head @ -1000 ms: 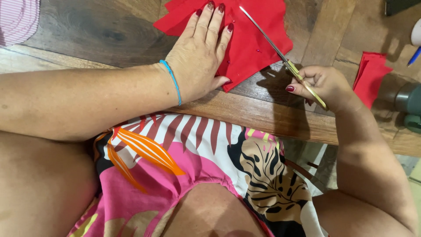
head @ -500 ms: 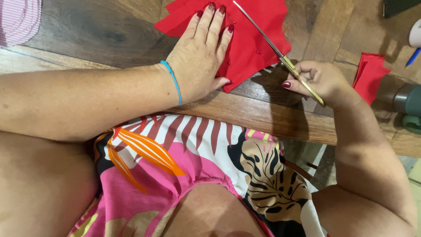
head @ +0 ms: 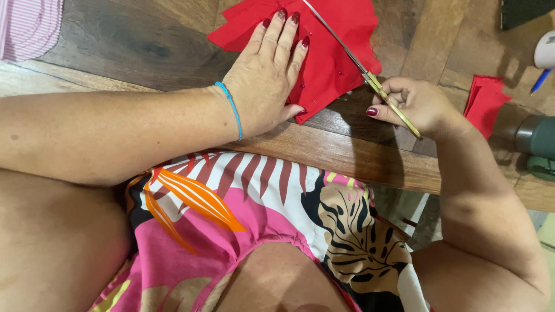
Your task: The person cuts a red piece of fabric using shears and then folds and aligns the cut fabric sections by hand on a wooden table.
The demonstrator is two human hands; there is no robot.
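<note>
1. Red woven cloth, a flat irregular piece of fabric, lies on the dark wooden table at the top of my view, its lower corner close to the near edge. It looks thin, light and limp, so I judge it would slide and bunch unless held down; small pins show in it near the cut line.
2. My left hand lies spread flat on the cloth, palm down, fingers together and pointing away from me, pressing it to the table.
3. My right hand is closed around the gold handles of the long steel scissors; the blades run up across the cloth's right part. I cannot tell whether the blades are parted.
4. I judge the best hold is flat pressure just beside the blades, never a pinch at the loose edge.
5. Further right lie a small folded red cloth scrap and a grey-green cylindrical object.
</note>
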